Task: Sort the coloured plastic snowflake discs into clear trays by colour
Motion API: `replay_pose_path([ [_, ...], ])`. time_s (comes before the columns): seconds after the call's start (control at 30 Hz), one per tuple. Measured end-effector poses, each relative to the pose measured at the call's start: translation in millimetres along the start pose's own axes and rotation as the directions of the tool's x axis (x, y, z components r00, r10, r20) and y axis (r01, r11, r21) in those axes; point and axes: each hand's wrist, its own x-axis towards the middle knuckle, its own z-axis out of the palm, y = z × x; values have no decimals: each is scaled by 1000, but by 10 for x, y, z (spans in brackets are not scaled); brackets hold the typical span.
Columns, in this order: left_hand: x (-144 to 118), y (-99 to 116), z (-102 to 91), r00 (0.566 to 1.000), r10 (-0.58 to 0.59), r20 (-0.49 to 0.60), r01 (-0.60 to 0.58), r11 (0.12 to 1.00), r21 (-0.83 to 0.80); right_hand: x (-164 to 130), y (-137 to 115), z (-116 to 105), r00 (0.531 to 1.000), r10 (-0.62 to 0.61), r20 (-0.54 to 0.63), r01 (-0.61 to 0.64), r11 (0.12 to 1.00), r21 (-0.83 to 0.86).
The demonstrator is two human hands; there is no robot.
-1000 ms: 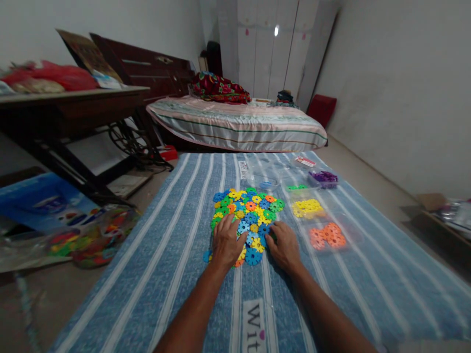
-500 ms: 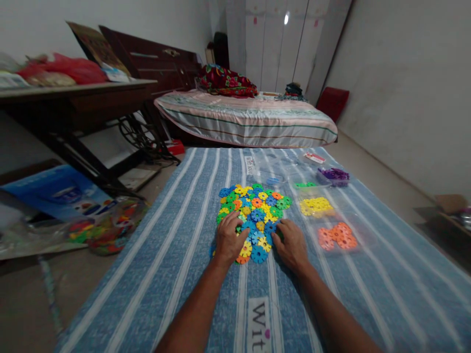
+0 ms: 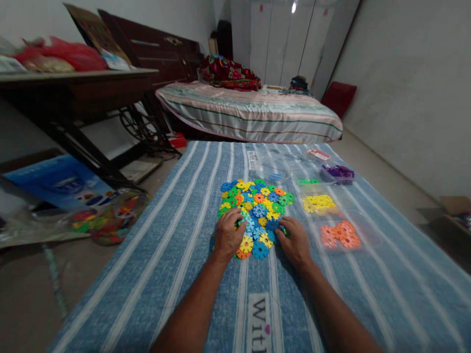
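On the blue-and-white striped mattress cover (image 3: 176,255), the left hand (image 3: 228,238) lies palm down, fingers loosely spread, on the near left edge of the flat heap of multicoloured plastic snowflake discs (image 3: 257,208), gripping nothing. The right hand (image 3: 295,242) rests at the heap's near right edge, fingertips curled on a green disc (image 3: 284,230); whether it is pinched cannot be told.

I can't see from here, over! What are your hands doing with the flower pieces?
Left hand flat on the mixed pile. Right hand at its right edge, touching a green piece. Orange pieces and yellow pieces sorted apart, right side.
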Motion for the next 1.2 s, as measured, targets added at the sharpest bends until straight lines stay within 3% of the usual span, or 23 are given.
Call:
replay_pose_path([
  [0.17, 7, -23, -85, 995, -43, -94, 47, 998, 38, -11, 6, -19, 1000, 14, -17, -13, 998, 63],
  [0.37, 44, -236, -213, 960, -196, -202, 230, 960, 162, 3, -20, -57, 999, 34, -8, -33, 992, 120],
  [0.5, 36, -321, -193, 937, -296, -184, 332, 919, 212, 48, -84, -133, 997, 77, 5, -76, 981, 180],
  [0.63, 34, -316, -160, 940, -312, -137, 336, 919, 209, 138, -174, -240, 994, 93, 49, -102, 972, 212],
  [0.77, 54, -304, -164, 949, -297, -104, 313, 929, 197, 465, -227, -291, 989, 63, 136, -88, 979, 184],
  [0.87, 70, -295, -181, 952, -293, -85, 304, 933, 194, 1003, -252, -299, 991, 2, 133, -19, 992, 127],
  [0.93, 77, -284, -193, 954, -290, -74, 299, 934, 195, 1433, -272, -308, 997, -43, 68, 39, 997, 66],
  [1.03, 81, -272, -205, 958, -279, -62, 285, 937, 200, 1892, -289, -309, 988, -73, -136, 72, 997, -10],
  [1.1, 77, -273, -203, 960, -275, -63, 282, 938, 203, 1922, -279, -272, 988, -68, -136, 66, 998, -16],
  [1.2, 63, -282, -186, 958, -279, -71, 288, 935, 205, 1570, -233, -153, 992, -89, 89, 91, 996, -18],
])
